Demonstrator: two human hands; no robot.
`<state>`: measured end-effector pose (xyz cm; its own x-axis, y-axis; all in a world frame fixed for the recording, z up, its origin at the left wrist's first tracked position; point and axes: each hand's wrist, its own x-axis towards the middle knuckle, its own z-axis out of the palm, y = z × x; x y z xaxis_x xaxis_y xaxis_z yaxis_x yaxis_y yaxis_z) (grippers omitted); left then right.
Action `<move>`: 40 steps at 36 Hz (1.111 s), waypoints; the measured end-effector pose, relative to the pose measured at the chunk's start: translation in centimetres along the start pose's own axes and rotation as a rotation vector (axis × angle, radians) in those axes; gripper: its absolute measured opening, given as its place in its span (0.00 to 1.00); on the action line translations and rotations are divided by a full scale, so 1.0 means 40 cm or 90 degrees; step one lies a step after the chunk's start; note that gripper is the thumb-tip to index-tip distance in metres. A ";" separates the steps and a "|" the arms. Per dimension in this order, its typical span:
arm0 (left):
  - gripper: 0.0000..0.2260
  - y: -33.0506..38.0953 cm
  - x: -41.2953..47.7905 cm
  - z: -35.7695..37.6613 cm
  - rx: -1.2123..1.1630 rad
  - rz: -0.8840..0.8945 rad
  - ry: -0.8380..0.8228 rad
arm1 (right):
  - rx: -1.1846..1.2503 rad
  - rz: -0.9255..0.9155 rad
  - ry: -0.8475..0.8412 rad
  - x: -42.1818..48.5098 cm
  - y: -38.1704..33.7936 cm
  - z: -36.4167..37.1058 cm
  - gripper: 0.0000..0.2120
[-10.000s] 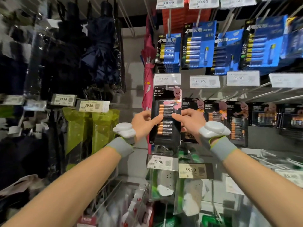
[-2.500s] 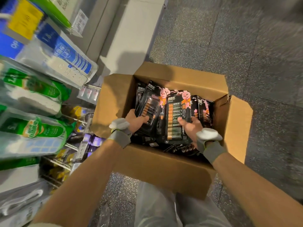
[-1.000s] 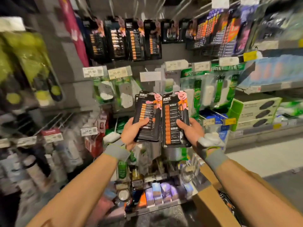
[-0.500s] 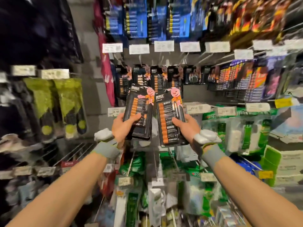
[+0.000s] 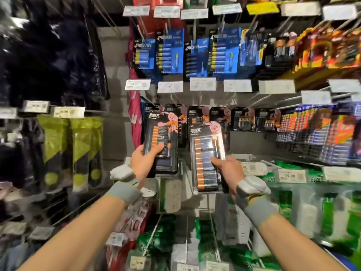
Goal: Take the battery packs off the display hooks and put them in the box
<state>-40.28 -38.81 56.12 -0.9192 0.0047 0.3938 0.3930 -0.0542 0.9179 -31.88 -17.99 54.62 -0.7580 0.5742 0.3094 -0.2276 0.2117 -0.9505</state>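
My left hand [image 5: 143,163] grips the lower edge of a black battery pack [image 5: 163,137] with a pink rabbit on it. My right hand [image 5: 231,174] grips a second black battery pack [image 5: 208,153] of the same kind by its lower right side. I hold both packs upright, side by side, in front of the hook row. Behind them more black rabbit battery packs [image 5: 242,119] hang on the display hooks. The box is out of view.
Blue battery packs [image 5: 195,53] hang on the row above, over white price tags [image 5: 202,84]. Orange and blue packs [image 5: 320,132] fill the right. Green power-strip packages [image 5: 312,208] hang below, dark umbrellas [image 5: 48,55] and green bags [image 5: 68,149] at the left.
The view has swung up from the box on the floor to the hook wall. Both hands still hold their packs and have raised them closer to the row of black packs.
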 end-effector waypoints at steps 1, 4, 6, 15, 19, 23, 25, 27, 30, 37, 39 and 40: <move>0.14 0.000 0.003 -0.003 0.000 -0.001 0.010 | -0.003 -0.003 0.001 -0.001 -0.002 -0.001 0.10; 0.15 -0.005 0.028 0.004 0.005 -0.012 0.023 | 0.010 -0.017 -0.015 0.030 -0.010 0.009 0.10; 0.17 -0.004 0.046 0.012 0.010 -0.018 0.023 | 0.007 -0.032 -0.023 0.050 -0.017 0.018 0.08; 0.18 0.011 0.117 0.038 -0.020 -0.006 -0.022 | 0.069 -0.083 -0.064 0.106 -0.089 0.036 0.16; 0.16 0.015 0.135 0.036 -0.033 -0.018 -0.012 | 0.126 -0.094 -0.076 0.124 -0.116 0.034 0.06; 0.14 0.003 0.151 0.033 -0.055 -0.020 -0.013 | 0.110 -0.107 -0.065 0.138 -0.132 0.040 0.06; 0.16 -0.002 0.159 0.036 -0.059 -0.022 -0.016 | 0.106 -0.109 -0.059 0.147 -0.133 0.042 0.06; 0.15 -0.004 0.163 0.038 -0.062 -0.023 -0.018 | 0.098 -0.112 -0.065 0.150 -0.129 0.047 0.07; 0.15 -0.008 0.170 0.043 -0.067 -0.022 -0.023 | 0.107 -0.105 -0.083 0.149 -0.120 0.055 0.11; 0.16 -0.015 0.184 0.050 -0.067 -0.010 -0.032 | 0.110 -0.095 -0.069 0.150 -0.091 0.058 0.10; 0.18 -0.014 0.186 0.054 -0.065 -0.009 -0.036 | 0.114 -0.100 -0.058 0.156 -0.089 0.053 0.11; 0.17 -0.012 0.186 0.057 -0.065 -0.006 -0.038 | 0.118 -0.100 -0.057 0.158 -0.090 0.052 0.12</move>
<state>-47.26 -36.48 58.72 -0.9184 0.0651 0.3904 0.3772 -0.1547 0.9131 -37.12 -16.79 59.95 -0.7536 0.4724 0.4571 -0.4485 0.1389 -0.8829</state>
